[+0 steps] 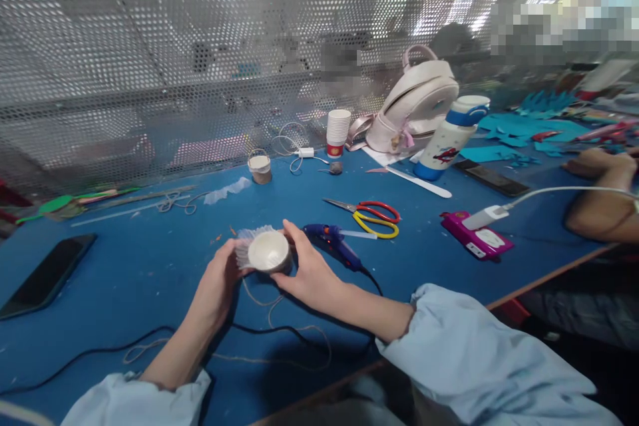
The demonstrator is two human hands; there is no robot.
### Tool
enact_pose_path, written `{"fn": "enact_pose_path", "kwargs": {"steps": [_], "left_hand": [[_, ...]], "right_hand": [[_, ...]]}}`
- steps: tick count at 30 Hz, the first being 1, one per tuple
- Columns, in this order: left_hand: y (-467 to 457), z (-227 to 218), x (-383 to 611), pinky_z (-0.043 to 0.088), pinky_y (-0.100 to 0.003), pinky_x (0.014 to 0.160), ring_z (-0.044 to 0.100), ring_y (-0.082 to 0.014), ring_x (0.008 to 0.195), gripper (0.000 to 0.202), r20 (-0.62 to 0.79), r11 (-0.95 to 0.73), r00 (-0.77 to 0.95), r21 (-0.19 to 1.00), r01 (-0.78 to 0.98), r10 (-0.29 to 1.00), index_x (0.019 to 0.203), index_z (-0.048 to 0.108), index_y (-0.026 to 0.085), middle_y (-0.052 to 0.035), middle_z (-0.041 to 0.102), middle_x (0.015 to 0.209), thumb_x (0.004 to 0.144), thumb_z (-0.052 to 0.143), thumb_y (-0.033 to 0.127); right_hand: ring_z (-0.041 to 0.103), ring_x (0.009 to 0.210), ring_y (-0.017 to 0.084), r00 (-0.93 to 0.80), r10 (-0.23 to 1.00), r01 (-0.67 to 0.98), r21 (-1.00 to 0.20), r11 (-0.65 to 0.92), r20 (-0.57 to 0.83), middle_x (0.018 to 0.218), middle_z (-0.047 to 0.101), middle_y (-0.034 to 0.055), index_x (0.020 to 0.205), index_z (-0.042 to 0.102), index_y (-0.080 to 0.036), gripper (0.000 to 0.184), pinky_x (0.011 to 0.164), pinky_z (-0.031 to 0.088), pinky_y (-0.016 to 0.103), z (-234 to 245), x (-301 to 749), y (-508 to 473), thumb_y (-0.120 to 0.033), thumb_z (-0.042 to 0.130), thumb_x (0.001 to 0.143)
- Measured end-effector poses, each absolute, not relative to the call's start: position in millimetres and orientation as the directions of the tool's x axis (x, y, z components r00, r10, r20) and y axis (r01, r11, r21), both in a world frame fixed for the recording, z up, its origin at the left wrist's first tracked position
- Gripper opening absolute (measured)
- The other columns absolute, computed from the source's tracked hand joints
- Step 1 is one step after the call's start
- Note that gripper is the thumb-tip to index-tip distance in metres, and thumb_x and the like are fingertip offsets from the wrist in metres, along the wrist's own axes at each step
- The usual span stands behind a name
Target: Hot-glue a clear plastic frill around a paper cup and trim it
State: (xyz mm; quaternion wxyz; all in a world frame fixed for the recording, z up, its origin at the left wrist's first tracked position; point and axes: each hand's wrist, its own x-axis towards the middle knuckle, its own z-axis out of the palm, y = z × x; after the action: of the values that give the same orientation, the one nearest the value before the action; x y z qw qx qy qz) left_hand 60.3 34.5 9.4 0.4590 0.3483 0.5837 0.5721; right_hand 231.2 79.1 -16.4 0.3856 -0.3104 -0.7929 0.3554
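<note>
Between my two hands is a small round cup (269,251), its pale open mouth tilted up toward me. A sheer, pleated lace strip (244,247) lies against its left and back side. My left hand (219,279) is closed on the lace strip at the cup's left; its fingertips are partly hidden. Thumb and fingers of my right hand (312,269) curve around the cup's right side. Just beyond that hand lies a blue glue gun (337,247) with a glue stick in its back. Thin twine (299,367) trails over the table below the cup.
Behind are scissors (377,216), a twine-handled cup (260,170), stacked paper cups (338,133), a bottle (452,140) and a backpack (417,103). A phone (44,274) lies left; a purple power strip (474,236) and another person's arm (602,210) are right. Black cord (100,351) crosses the front.
</note>
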Motion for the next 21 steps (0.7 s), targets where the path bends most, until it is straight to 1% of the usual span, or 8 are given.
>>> {"fn": "enact_pose_path", "kwargs": {"steps": [2, 3, 7, 9, 11, 15, 18, 21], "left_hand": [[35.5, 11.6, 58.0, 0.053, -0.032, 0.072, 0.065, -0.0237, 0.089, 0.042, -0.096, 0.091, -0.345, 0.995, -0.032, 0.934, 0.089, 0.068, 0.017, -0.0096, 0.072, 0.095, 0.078, 0.055, 0.056], [36.2, 13.0, 57.0, 0.052, -0.031, 0.072, 0.064, -0.0229, 0.088, 0.041, -0.077, 0.088, -0.346, 0.996, 0.015, 0.935, 0.088, 0.067, 0.017, -0.0087, 0.071, 0.094, 0.077, 0.057, 0.055], [42.3, 19.6, 53.3, 0.048, -0.029, 0.068, 0.06, -0.0195, 0.077, 0.028, -0.043, 0.12, -0.363, 0.974, 0.194, 0.931, 0.081, 0.066, 0.019, -0.0027, 0.067, 0.082, 0.064, 0.069, 0.04], [46.7, 23.2, 51.6, 0.045, -0.029, 0.069, 0.058, -0.0185, 0.075, 0.025, -0.034, 0.137, -0.366, 0.956, 0.259, 0.93, 0.08, 0.066, 0.018, -0.0007, 0.066, 0.078, 0.059, 0.068, 0.031], [51.1, 27.0, 50.5, 0.044, -0.029, 0.071, 0.057, -0.0183, 0.075, 0.024, -0.016, 0.143, -0.343, 0.927, 0.346, 0.939, 0.081, 0.067, 0.018, -0.0001, 0.066, 0.078, 0.058, 0.064, 0.026], [58.5, 34.6, 50.9, 0.043, -0.029, 0.068, 0.057, -0.018, 0.072, 0.025, -0.001, 0.15, -0.278, 0.844, 0.514, 0.961, 0.083, 0.064, 0.019, 0.0004, 0.065, 0.075, 0.06, 0.059, 0.028], [63.9, 38.2, 51.4, 0.042, -0.027, 0.061, 0.055, -0.017, 0.065, 0.023, -0.03, 0.168, -0.248, 0.812, 0.558, 0.968, 0.08, 0.063, 0.019, 0.0017, 0.062, 0.068, 0.058, 0.059, 0.027], [69.0, 39.4, 51.3, 0.04, -0.026, 0.057, 0.053, -0.0162, 0.062, 0.023, -0.064, 0.19, -0.224, 0.775, 0.603, 0.972, 0.078, 0.061, 0.019, 0.0019, 0.06, 0.066, 0.056, 0.055, 0.023]], "right_hand": [[0.049, 0.128, 0.029, -0.523, 0.778, 0.248, -0.812, 0.529, 0.348, 0.137, 0.047, 0.0198, 0.149, 0.02, -0.015, 0.09, 0.108, 0.042, 0.05, -17.6, 229.8, 81.6, -0.018, 0.069, 0.073], [0.049, 0.127, 0.029, -0.524, 0.781, 0.252, -0.814, 0.524, 0.341, 0.137, 0.048, 0.0192, 0.149, 0.02, -0.016, 0.091, 0.108, 0.042, 0.051, -18.0, 229.2, 82.3, -0.017, 0.07, 0.073], [0.05, 0.126, 0.027, -0.531, 0.77, 0.233, -0.813, 0.534, 0.353, 0.136, 0.047, 0.018, 0.15, 0.018, -0.018, 0.093, 0.109, 0.04, 0.05, -18.4, 228.1, 81.6, -0.017, 0.071, 0.073], [0.05, 0.125, 0.027, -0.534, 0.768, 0.235, -0.81, 0.537, 0.354, 0.135, 0.047, 0.0186, 0.149, 0.018, -0.017, 0.093, 0.108, 0.04, 0.05, -18.5, 228.0, 80.6, -0.017, 0.071, 0.074], [0.05, 0.123, 0.027, -0.528, 0.769, 0.237, -0.806, 0.543, 0.362, 0.134, 0.047, 0.0191, 0.149, 0.018, -0.016, 0.092, 0.108, 0.041, 0.05, -19.1, 227.9, 80.2, -0.018, 0.071, 0.074], [0.05, 0.122, 0.028, -0.527, 0.761, 0.247, -0.788, 0.564, 0.379, 0.132, 0.046, 0.0192, 0.15, 0.015, -0.018, 0.095, 0.107, 0.041, 0.051, -21.5, 227.1, 80.9, -0.019, 0.073, 0.074], [0.05, 0.122, 0.028, -0.535, 0.758, 0.262, -0.78, 0.569, 0.373, 0.133, 0.045, 0.0193, 0.15, 0.013, -0.02, 0.098, 0.105, 0.041, 0.052, -22.6, 226.7, 81.4, -0.019, 0.073, 0.073], [0.05, 0.122, 0.029, -0.547, 0.746, 0.255, -0.773, 0.581, 0.38, 0.133, 0.044, 0.0195, 0.15, 0.012, -0.02, 0.098, 0.105, 0.042, 0.052, -22.4, 226.6, 81.4, -0.019, 0.073, 0.074]]}}
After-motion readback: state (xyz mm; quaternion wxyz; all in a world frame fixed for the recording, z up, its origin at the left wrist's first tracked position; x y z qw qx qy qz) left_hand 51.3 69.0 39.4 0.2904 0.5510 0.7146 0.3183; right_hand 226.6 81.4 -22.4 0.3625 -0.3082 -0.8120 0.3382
